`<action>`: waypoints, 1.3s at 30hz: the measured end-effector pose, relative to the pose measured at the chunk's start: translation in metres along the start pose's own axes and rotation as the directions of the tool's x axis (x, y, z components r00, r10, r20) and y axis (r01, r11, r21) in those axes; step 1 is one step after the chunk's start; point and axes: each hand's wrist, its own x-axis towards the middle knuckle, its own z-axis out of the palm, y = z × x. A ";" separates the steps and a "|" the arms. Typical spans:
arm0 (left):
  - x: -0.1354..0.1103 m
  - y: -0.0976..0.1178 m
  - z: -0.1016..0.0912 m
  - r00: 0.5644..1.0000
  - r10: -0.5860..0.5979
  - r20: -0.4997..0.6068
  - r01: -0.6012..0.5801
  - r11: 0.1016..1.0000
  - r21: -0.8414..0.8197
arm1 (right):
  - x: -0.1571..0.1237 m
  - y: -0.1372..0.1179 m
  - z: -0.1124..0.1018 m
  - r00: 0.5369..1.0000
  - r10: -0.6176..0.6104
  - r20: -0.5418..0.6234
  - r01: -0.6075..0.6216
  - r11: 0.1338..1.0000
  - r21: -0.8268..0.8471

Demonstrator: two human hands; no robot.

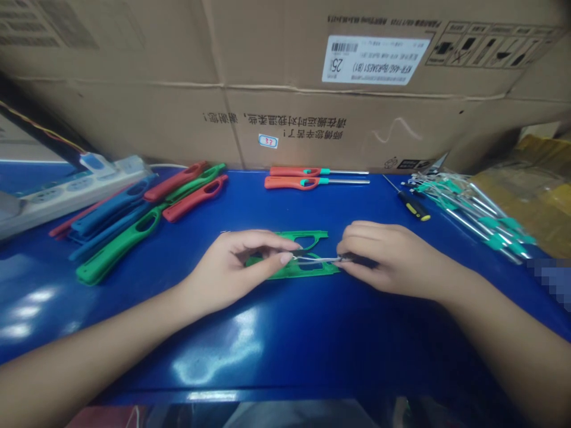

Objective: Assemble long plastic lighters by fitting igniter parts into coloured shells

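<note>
Between my hands runs a short pair of thin pale wires (316,260), with a small dark part at either end. My left hand (236,261) pinches the left end between thumb and forefinger. The fingers of my right hand (388,255) are closed on the right end, which they mostly cover. Just beneath, two green lighter handle halves (321,235) lie on the blue table (294,339), partly hidden by my left hand.
Two red lighters (292,182) with metal tubes lie at the back. Left are red, blue and green handle shells (118,246) and a power strip (82,184). Right are a screwdriver (413,205) and several metal tubes with teal parts (482,223). A cardboard box (173,119) stands behind.
</note>
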 end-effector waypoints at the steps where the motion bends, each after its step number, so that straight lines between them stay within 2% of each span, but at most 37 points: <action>1: 0.000 -0.001 0.000 1.000 -0.006 0.001 0.006 1.000 0.002 | 0.000 0.000 0.000 1.000 0.006 0.016 -0.006 1.000 -0.002; 6: 0.001 -0.005 0.001 1.000 -0.025 0.012 0.025 1.000 -0.001 | 0.001 0.000 0.002 0.993 0.054 0.108 -0.054 0.999 0.001; 13: 0.002 -0.004 0.001 0.999 0.037 0.009 -0.038 0.997 0.064 | 0.001 -0.001 0.004 0.984 0.066 0.163 -0.071 0.997 0.024; 21: 0.003 -0.005 0.002 0.995 0.091 0.046 -0.095 0.992 0.086 | 0.000 0.000 0.007 0.988 0.046 0.145 -0.050 0.998 0.026; 39: 0.003 -0.004 0.001 0.988 0.147 0.037 -0.151 0.982 0.113 | 0.002 -0.001 0.004 0.990 0.056 0.126 -0.058 0.998 0.013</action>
